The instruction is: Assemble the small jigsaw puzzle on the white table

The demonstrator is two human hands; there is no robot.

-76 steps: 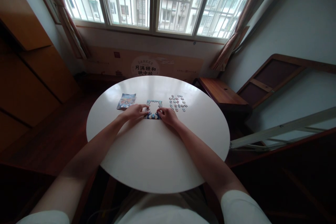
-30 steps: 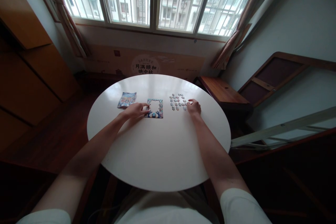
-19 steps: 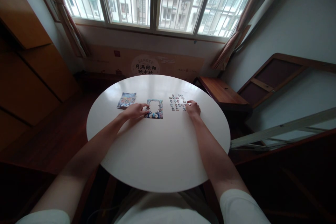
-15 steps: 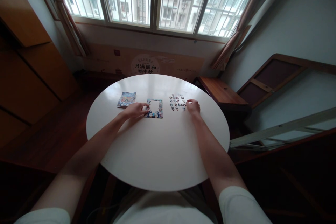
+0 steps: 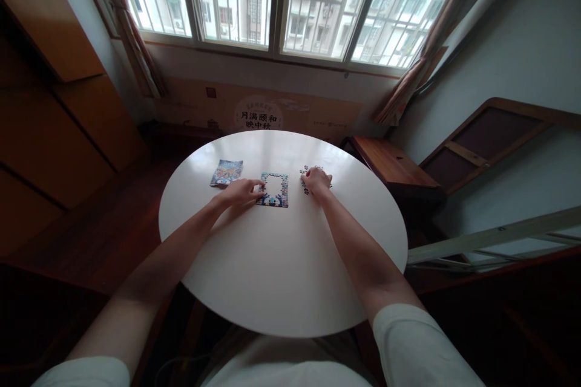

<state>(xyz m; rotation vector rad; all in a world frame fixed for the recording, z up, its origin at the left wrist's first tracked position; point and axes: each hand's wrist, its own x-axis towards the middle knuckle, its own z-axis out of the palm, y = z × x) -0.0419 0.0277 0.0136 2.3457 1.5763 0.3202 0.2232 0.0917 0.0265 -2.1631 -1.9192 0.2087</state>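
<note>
A partly built jigsaw puzzle lies on the round white table; its border is joined and its middle is bare. My left hand rests at the puzzle's left edge, fingers curled with the tips touching the frame. My right hand lies over the loose puzzle pieces just right of the puzzle, fingers bent down onto them. What the fingers pinch is too small to see. A colourful picture card lies left of my left hand.
A window with bars and curtains fills the far wall. A cardboard sheet with printed characters leans below it. A low wooden bench and a leaning wooden frame stand to the right, wooden cabinets to the left.
My right hand went from the puzzle's lower right corner out to the far side of the loose pieces, then back left over them. My left hand stayed at the puzzle's edge.
</note>
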